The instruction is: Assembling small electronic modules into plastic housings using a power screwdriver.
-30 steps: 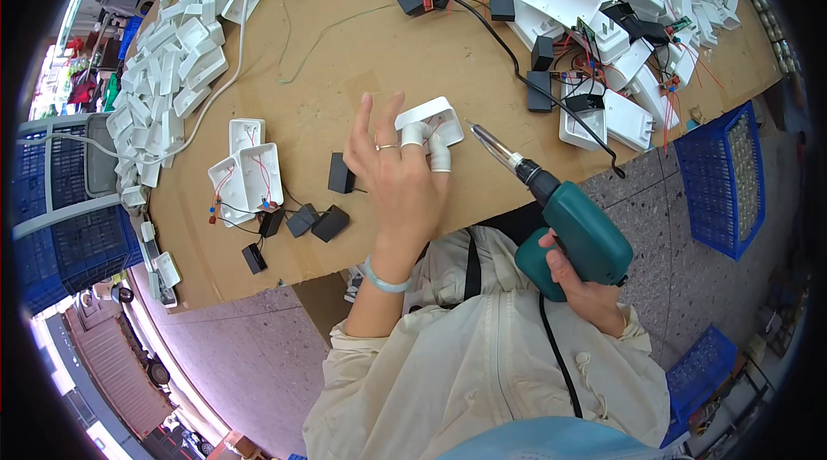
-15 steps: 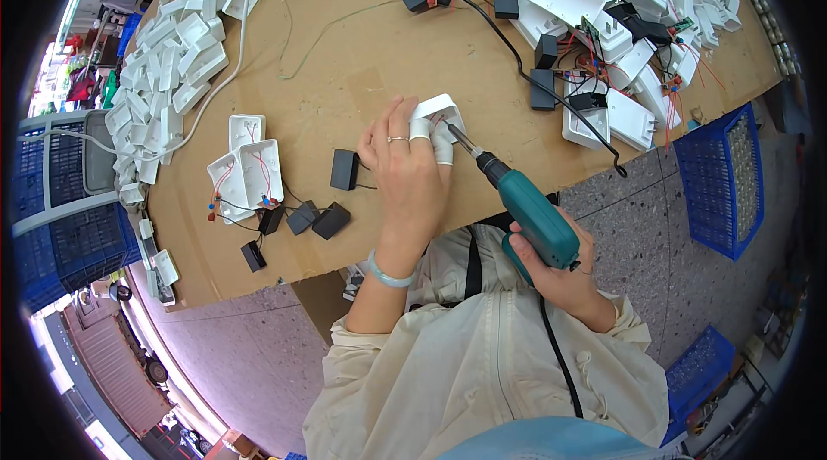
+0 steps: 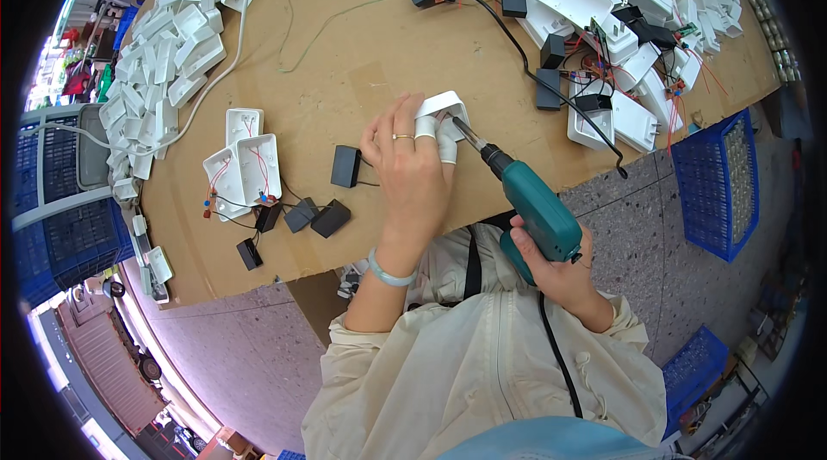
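My left hand [image 3: 412, 163] is closed around a white plastic housing [image 3: 446, 102] on the cardboard-covered table, tilted with its open side toward me. White coverings wrap some of its fingertips, and a ring and a pale bangle show. A green corded electric screwdriver [image 3: 536, 206] is gripped in my right hand [image 3: 556, 266]. Its bit reaches into the housing beside my left fingertips; the very tip and any screw are hidden. Left of my left hand lie a black box-shaped part [image 3: 346, 166] with a lead and white open housings [image 3: 258, 169] with red wires.
White housings [image 3: 177, 64] are heaped at the far left beside a white cable [image 3: 226, 72]. Another heap [image 3: 637, 3] with black boxes and wires fills the far right, with a black cable [image 3: 538, 81] hanging over the edge. Blue crates [image 3: 719, 184] stand on the floor at right.
The electric screwdriver and the housing have shifted very slightly to the right. Both hands keep their hold, and the bit stays inside the housing. The whole view has moved slightly.
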`<action>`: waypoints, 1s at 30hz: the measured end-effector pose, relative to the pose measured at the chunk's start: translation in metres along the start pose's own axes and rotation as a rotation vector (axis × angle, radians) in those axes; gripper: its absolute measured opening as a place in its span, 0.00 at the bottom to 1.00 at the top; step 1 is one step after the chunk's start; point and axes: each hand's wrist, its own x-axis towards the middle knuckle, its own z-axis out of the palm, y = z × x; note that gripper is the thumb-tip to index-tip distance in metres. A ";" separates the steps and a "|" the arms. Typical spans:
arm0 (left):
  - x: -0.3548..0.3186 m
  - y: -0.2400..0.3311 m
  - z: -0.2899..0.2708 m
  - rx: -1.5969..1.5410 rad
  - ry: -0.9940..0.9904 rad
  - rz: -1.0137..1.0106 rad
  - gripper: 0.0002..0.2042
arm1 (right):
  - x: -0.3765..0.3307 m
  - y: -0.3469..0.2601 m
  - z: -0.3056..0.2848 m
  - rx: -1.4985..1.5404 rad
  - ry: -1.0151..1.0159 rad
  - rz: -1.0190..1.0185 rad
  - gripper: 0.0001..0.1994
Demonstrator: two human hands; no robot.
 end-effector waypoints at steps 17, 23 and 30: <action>-0.001 -0.002 -0.001 0.000 0.018 0.014 0.17 | -0.002 -0.008 0.001 -0.112 -0.007 -0.005 0.10; 0.000 0.000 -0.002 -0.019 -0.015 0.007 0.12 | -0.004 -0.004 0.001 -0.069 -0.006 -0.056 0.10; -0.001 -0.001 -0.001 -0.024 -0.009 0.010 0.12 | -0.007 -0.004 0.003 0.075 0.026 0.102 0.11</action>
